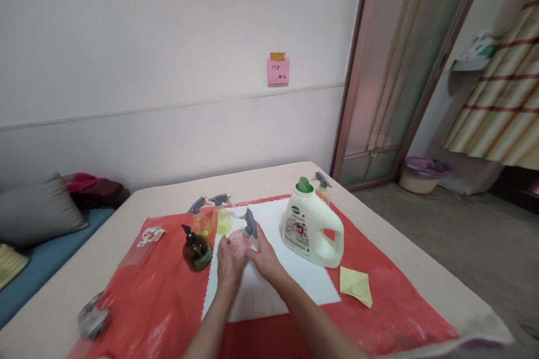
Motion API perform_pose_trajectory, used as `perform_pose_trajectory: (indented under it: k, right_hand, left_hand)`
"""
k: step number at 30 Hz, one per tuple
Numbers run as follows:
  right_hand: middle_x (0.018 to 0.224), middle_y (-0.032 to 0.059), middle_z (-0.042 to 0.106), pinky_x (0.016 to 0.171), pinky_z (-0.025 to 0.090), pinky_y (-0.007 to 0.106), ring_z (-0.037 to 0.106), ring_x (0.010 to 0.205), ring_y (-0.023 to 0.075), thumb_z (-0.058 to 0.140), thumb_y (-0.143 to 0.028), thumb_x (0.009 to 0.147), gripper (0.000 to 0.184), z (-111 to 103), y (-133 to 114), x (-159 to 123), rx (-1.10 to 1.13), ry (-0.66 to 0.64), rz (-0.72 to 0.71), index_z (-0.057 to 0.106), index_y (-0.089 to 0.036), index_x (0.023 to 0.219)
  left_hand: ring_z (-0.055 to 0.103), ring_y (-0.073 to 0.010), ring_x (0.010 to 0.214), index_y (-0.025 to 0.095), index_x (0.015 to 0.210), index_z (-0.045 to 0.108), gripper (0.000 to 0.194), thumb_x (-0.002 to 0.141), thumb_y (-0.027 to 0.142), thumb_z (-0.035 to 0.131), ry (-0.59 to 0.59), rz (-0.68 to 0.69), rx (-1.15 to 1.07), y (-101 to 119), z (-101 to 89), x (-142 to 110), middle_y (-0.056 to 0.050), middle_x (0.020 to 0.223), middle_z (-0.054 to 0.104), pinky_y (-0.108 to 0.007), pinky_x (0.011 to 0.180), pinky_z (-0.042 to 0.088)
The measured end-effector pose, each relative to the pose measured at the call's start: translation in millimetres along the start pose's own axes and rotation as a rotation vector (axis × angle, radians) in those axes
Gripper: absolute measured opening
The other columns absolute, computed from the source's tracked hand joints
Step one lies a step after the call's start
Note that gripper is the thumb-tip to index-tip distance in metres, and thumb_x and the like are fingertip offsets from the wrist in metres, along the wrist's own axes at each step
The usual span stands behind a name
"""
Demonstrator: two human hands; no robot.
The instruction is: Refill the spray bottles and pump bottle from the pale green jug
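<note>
A pink, see-through spray bottle (pixel 239 243) with a grey trigger head stands upright between my hands, over the white cloth. Around its left side my left hand (pixel 229 263) is closed. My right hand (pixel 266 258) grips it from the right, with fingers up by the trigger head. Just left of my hands are a brown pump bottle (pixel 196 252), an orange spray bottle (pixel 201 226) and a yellow-green spray bottle (pixel 223 222). To the right stands a large pale green jug (pixel 309 227), uncapped, with something green in its mouth. Behind it, another orange spray bottle (pixel 323 195) is partly hidden.
The white cloth (pixel 269 303) lies on a red plastic sheet (pixel 164 297) covering the table (pixel 425 275). A folded yellow cloth (pixel 356 285) rests right of the jug. Clear packaging (pixel 145 244) and a blurred grey object (pixel 92 319) are at left. The wall (pixel 189 140) rises behind.
</note>
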State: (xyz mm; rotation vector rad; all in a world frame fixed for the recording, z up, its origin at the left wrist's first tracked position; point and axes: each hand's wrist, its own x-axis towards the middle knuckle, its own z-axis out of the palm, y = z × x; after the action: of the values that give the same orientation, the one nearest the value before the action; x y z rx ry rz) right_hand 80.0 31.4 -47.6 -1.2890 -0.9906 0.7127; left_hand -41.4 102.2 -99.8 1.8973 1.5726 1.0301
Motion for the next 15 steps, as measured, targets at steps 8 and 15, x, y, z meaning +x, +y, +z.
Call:
perform_pose_trajectory:
  k: [8,15]
  right_hand:
    - [0.088,0.0034,0.072,0.085,0.054,0.037,0.065,0.084,0.0218,0.069,-0.045,0.076,0.031,18,2,4,0.136,0.088,0.044,0.068,-0.021,0.096]
    - [0.085,0.0025,0.074,0.084,0.053,0.036,0.066,0.083,0.022,0.08,-0.041,0.071,0.027,-24,-59,-5,0.166,-0.041,-0.032,0.074,-0.023,0.09]
  left_hand:
    - [0.052,-0.0377,0.137,0.013,0.137,0.053,0.057,0.085,0.031,0.067,0.07,0.16,0.039,14,13.5,-24,-0.023,0.138,0.057,-0.053,0.117,0.038]
    - [0.054,-0.0366,0.133,0.015,0.138,0.052,0.076,0.067,0.024,0.077,-0.185,0.214,-0.292,61,-34.6,-44,-0.02,0.136,0.06,-0.05,0.115,0.04]
